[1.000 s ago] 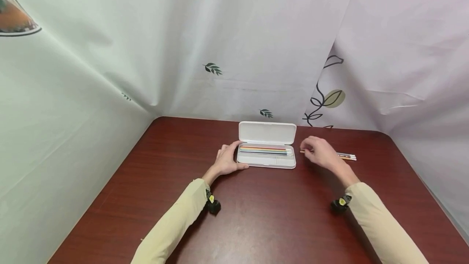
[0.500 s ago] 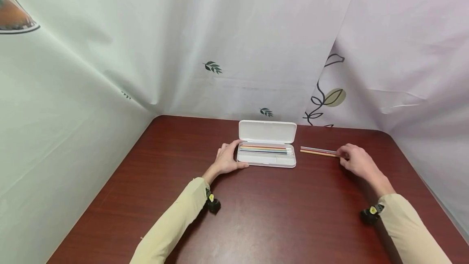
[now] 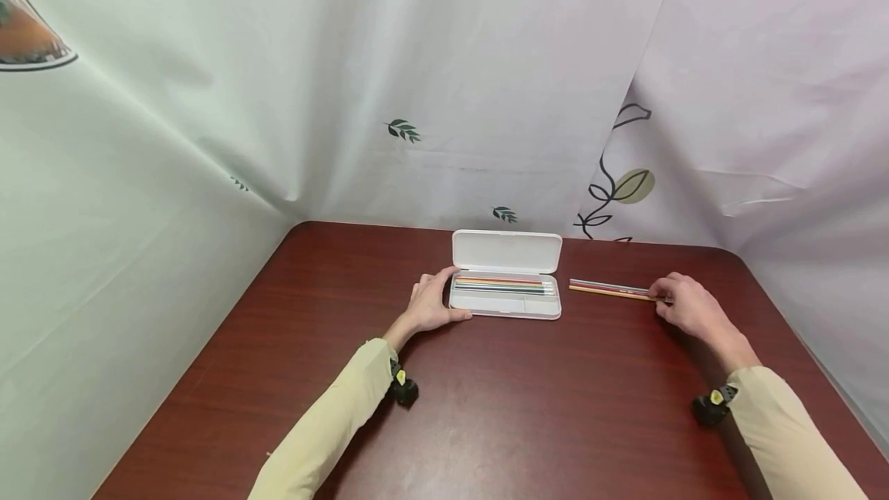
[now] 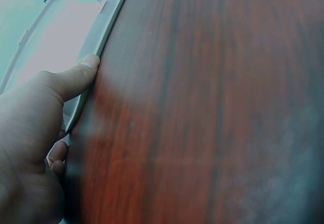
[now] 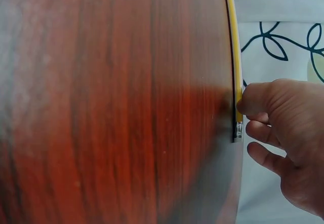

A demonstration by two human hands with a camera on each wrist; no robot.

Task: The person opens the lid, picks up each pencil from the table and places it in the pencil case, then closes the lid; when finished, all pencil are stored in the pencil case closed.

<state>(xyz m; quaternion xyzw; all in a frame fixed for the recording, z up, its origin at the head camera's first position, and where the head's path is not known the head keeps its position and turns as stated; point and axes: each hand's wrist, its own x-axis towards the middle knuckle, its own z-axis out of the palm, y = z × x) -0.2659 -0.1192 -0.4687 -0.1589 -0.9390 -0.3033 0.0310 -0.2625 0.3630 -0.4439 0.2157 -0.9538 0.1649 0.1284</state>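
A white pencil case (image 3: pixel 486 305) lies with its lid (image 3: pixel 507 251) raised at the back of the table. Several coloured pencils (image 3: pixel 500 284) fill its rear compartment; the front compartment shows white. My left hand (image 3: pixel 427 305) grips the case's left end, thumb (image 4: pixel 81 77) on the near edge, other fingers round the far side. To the right of the case lies a small row of pencils (image 3: pixel 604 289), red, yellow and greyish. My right hand (image 3: pixel 689 305) pinches their right end. In the right wrist view, the thumb sits on a yellow pencil (image 5: pixel 233 36) just above its metal ferrule.
The dark red wooden table (image 3: pixel 486 407) has rounded far corners. A pale curtain (image 3: pixel 528 99) with plant prints hangs right behind it and along the left and right sides. Each wrist wears a small black camera (image 3: pixel 404 388).
My right hand has moved right along the pencil row, from its left part to its right end, uncovering the left part. The left hand and the case have stayed put.
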